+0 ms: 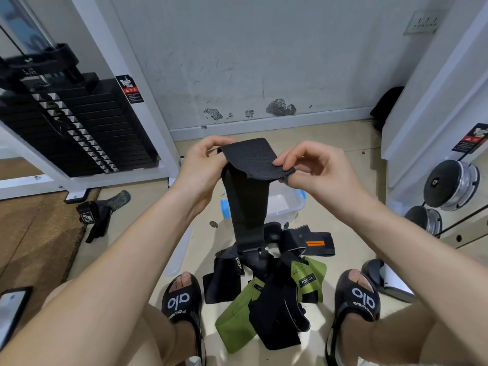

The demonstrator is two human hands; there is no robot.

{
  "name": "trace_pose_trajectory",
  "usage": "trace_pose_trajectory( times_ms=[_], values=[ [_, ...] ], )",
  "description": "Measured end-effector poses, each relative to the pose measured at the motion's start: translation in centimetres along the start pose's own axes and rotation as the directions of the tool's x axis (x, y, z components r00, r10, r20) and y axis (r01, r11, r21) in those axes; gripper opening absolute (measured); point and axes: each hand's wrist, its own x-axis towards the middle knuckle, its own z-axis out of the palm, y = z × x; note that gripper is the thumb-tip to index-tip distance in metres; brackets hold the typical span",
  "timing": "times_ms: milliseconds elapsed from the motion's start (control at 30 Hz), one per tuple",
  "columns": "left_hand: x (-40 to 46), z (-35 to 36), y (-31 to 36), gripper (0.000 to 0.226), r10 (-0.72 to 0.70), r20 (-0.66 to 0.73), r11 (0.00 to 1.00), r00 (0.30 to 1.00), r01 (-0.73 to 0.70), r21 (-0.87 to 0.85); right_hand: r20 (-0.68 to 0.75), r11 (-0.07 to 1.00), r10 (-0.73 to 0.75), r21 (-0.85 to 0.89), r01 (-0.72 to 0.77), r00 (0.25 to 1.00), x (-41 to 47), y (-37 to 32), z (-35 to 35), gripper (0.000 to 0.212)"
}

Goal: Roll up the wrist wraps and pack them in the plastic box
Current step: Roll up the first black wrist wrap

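We find even, soft indoor light with faint shadows on the floor (343, 143). Wide-angle bending bows the frame edges. The weight stack (79, 122) at left shows slight blur.

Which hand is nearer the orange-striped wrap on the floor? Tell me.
Right. The right hand is above the orange-striped wrap, slightly right; the left hand is farther left.
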Motion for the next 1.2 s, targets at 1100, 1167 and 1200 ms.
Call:
trace_pose_trajectory(
  times_ms=[1100,1167,1200],
  values=[
    [-0.6,0.7,1.1,0.015,0.003,0.100,0.987,0.995,0.013,-0.162,0.030,0.975,0.213,-0.072,-0.210,0.977,0.9,1.9,1.6,0.017],
    [-0.5,0.7,1.1,0.017,0.001,0.100,0.988,0.995,0.015,-0.153,0.031,0.973,0.214,-0.090,-0.211,0.976,0.8,1.7,1.6,0.023],
    [-0.5,0.6,1.0,0.016,0.000,0.101,0.988,0.995,0.016,-0.152,0.034,0.973,0.214,-0.096,-0.210,0.976,0.9,1.6,1.6,0.026]
  ],
)
